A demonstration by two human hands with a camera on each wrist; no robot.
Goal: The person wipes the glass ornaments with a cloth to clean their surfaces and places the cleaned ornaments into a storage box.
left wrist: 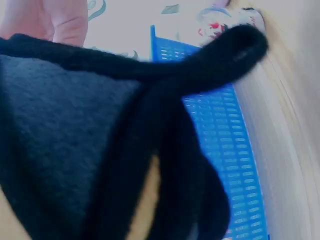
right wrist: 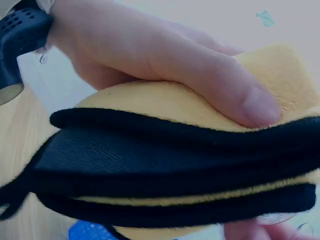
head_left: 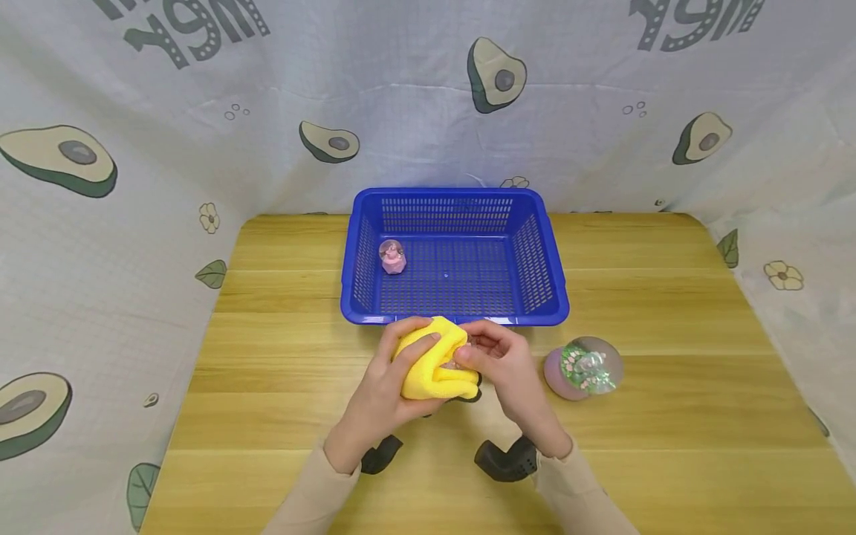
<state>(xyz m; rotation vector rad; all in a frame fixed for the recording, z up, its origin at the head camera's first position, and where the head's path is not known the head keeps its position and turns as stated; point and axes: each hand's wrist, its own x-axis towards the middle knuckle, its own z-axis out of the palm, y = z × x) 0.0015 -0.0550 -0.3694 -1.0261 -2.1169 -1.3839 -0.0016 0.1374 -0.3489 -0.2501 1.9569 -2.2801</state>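
My left hand (head_left: 388,375) grips a bunched yellow cloth (head_left: 428,371) with a dark grey reverse and black edging, in front of the basket. In the right wrist view its thumb presses the yellow side of the cloth (right wrist: 150,100). Fingers of my right hand (head_left: 511,368) pinch a small clear object with some pink (head_left: 455,362) at the cloth's open fold; the cloth hides most of it, so I cannot tell its kind. To the right stands a larger snow globe (head_left: 591,365) with a lilac base and green and pink decoration.
A blue plastic basket (head_left: 455,319) stands at the back of the wooden table (head_left: 281,409). Inside, at its left, is a small snow globe (head_left: 392,257) on a pink base. A white curtain with avocado prints (head_left: 408,89) hangs behind and along the sides.
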